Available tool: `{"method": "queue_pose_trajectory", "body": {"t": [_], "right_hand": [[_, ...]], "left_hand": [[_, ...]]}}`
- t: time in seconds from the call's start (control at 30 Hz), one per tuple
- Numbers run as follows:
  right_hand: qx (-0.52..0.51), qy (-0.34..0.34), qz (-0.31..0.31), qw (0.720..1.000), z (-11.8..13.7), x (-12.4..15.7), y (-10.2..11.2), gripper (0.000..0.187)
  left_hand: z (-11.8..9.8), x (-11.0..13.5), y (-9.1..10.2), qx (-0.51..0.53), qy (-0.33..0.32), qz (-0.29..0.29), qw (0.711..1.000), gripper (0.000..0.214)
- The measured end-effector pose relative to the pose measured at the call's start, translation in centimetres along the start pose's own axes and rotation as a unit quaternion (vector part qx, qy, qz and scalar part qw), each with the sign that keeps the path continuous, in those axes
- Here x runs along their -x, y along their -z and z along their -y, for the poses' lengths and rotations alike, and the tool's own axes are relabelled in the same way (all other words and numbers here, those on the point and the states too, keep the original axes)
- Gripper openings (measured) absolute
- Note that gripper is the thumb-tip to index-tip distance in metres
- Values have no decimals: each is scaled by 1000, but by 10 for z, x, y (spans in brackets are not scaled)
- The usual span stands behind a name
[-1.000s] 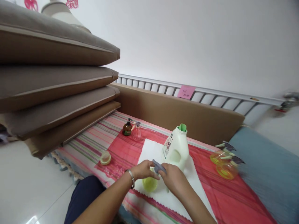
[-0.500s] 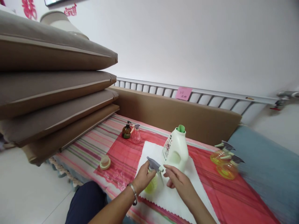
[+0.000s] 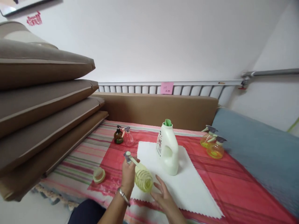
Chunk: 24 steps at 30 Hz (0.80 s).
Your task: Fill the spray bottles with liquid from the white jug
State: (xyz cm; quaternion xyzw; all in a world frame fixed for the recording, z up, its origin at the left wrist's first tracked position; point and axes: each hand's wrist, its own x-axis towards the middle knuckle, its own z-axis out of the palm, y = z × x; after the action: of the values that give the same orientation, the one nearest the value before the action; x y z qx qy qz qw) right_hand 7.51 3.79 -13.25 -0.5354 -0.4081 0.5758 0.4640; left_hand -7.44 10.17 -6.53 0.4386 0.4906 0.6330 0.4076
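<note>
My left hand [image 3: 129, 175] is wrapped round the neck of a yellow-green spray bottle [image 3: 144, 180], just under its grey trigger head. The bottle lies tilted in the air, head to the left and ribbed base towards the right. Beside that base is my right hand [image 3: 163, 196], fingers apart; its thumb is close to the bottle, and I cannot tell whether it touches. Behind both hands a pale green detergent jug [image 3: 171, 144] stands upright on a white cloth [image 3: 189, 189], with a green piece in its mouth.
Two spray bottles with yellow liquid [image 3: 215, 151] stand at the right. At the back left are a brown pump bottle [image 3: 118, 137] and a clear spray bottle [image 3: 129, 138]. A pale green cap [image 3: 99, 175] lies front left. Stacked cushions [image 3: 46, 96] rise at the left.
The spray bottle has gone from upright to tilted, its base swung up and right. My right hand has moved from the spray head down to the base. The camera view has turned right.
</note>
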Motion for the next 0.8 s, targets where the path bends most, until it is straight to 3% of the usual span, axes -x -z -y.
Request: {"method": "queue_pose_trajectory", "body": {"t": [0.1, 0.17, 0.27, 0.33, 0.43, 0.6, 0.8], "right_hand": [[-202, 27, 78, 976, 15, 15, -20, 96], [-283, 30, 123, 951, 26, 23, -28, 93], [-338, 17, 194, 921, 36, 31, -29, 75], [-359, -29, 275, 891, 41, 36, -26, 60], [-367, -93, 366, 850, 51, 44, -20, 69], [-395, -4, 322, 860, 60, 52, -19, 56], [-435, -105, 393, 804, 36, 48, -30, 65]], "left_hand": [[-26, 10, 5, -5, 9, 3, 1000, 27], [-44, 17, 5, 3, 17, 17, 1000, 28], [-71, 25, 5, 32, 26, 73, 997, 25], [-86, 28, 5, 35, 25, 118, 992, 25], [-99, 31, 6, 31, 20, 141, 989, 28], [-109, 33, 4, 17, -6, 154, 988, 29], [-132, 43, 4, 76, -50, 309, 947, 28]]}}
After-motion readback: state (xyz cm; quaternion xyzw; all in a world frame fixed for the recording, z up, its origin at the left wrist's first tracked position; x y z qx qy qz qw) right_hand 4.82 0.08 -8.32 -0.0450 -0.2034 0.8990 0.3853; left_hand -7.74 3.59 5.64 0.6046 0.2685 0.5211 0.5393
